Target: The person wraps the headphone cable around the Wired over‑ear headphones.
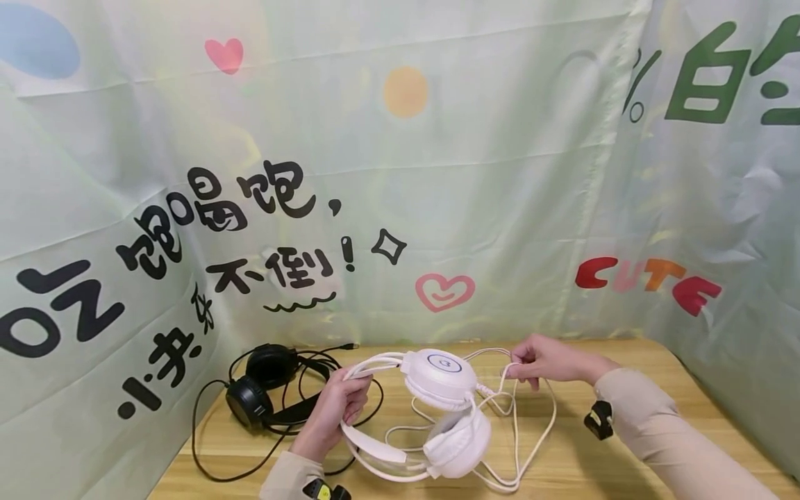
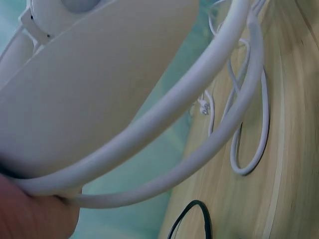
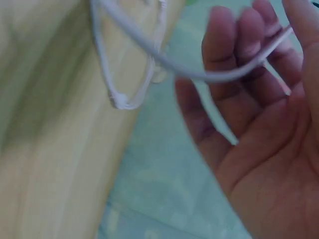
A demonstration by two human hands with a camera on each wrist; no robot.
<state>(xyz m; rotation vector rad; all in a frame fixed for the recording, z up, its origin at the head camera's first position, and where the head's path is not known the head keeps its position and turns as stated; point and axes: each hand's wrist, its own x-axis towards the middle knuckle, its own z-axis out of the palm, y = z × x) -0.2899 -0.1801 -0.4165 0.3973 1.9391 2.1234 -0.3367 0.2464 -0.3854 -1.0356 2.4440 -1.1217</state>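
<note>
White over-ear headphones (image 1: pixel 459 444) are held on their side above the table, one ear cup over the other. My left hand (image 1: pixel 334 410) grips them by the headband (image 2: pixel 164 117), whose twin tubes and broad inner strap fill much of the left wrist view. To the right, my right hand (image 1: pixel 553 360) pinches the white cable (image 1: pixel 516 423) between thumb and curled fingers. In the right wrist view the cable (image 3: pixel 199 74) crosses those fingers. Loose loops of it hang and lie on the wood around the ear cups.
Black headphones (image 1: pixel 250 403) lie on the wooden table (image 1: pixel 600 444) at the left, their black cable (image 1: pixel 215 478) looping toward the front and behind my left hand. A printed cloth (image 1: pixel 500 208) hangs along the back and both sides of the table.
</note>
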